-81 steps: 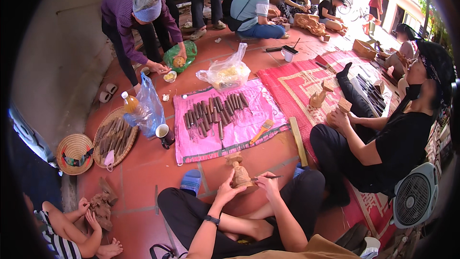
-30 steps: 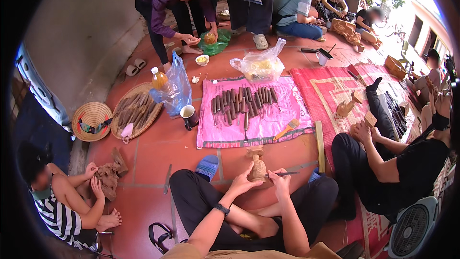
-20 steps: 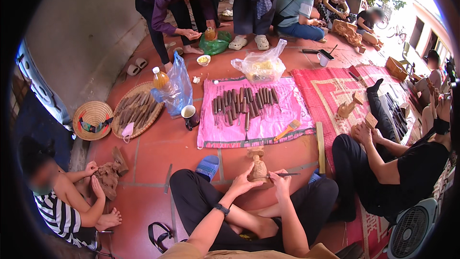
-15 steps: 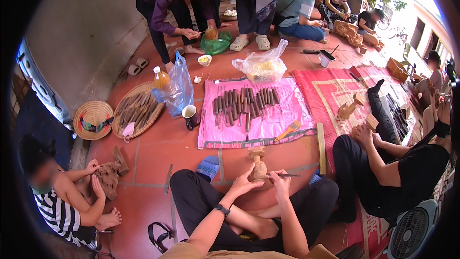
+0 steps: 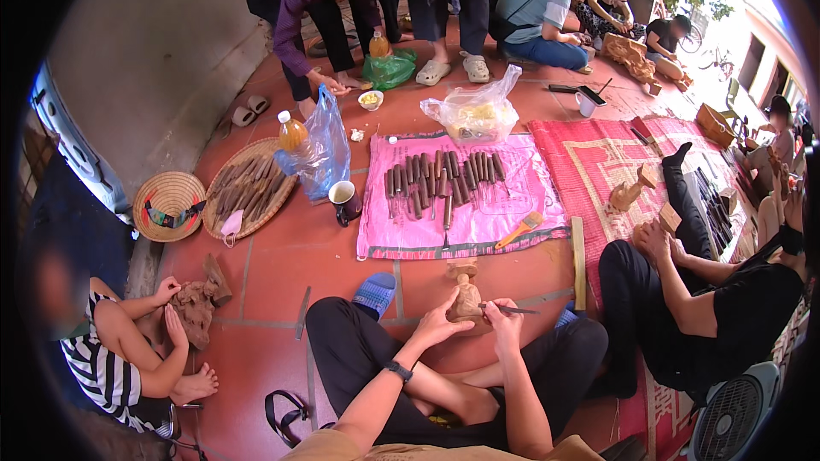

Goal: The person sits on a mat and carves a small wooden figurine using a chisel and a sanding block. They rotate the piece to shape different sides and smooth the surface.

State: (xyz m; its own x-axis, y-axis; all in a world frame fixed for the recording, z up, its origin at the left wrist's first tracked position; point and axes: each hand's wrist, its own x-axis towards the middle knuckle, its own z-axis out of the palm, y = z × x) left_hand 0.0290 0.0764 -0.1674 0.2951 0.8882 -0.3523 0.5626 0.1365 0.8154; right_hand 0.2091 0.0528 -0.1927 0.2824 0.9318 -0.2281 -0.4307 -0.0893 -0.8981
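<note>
In front of my crossed legs is a small light-brown wooden carving (image 5: 466,300), shaped like a figure with a wide flat top. My left hand (image 5: 434,326) grips its left side, fingers and thumb wrapped around the lower body. Between the closed fingers of my right hand (image 5: 504,324) is a slim dark carving tool (image 5: 518,310). The tool's inner end is close to the carving's right side; whether it touches I cannot tell. Beyond the carving, several wooden-handled carving tools (image 5: 436,177) lie in rows on a pink cloth (image 5: 384,235), with a flat paintbrush (image 5: 519,229) at its near right.
A wooden strip (image 5: 579,265) lies beside the cloth. A mug (image 5: 344,202), a bottle (image 5: 292,131) and a basket of tools (image 5: 248,188) are to the left. People with carvings sit at both sides; a fan (image 5: 726,418) stands at right. A person bends over a bowl (image 5: 371,100).
My hands keep hold of the carving and the tool, with the tool's outer end swung slightly. The bending person's hand has moved from the bottle, now standing in the green bag, toward the bowl.
</note>
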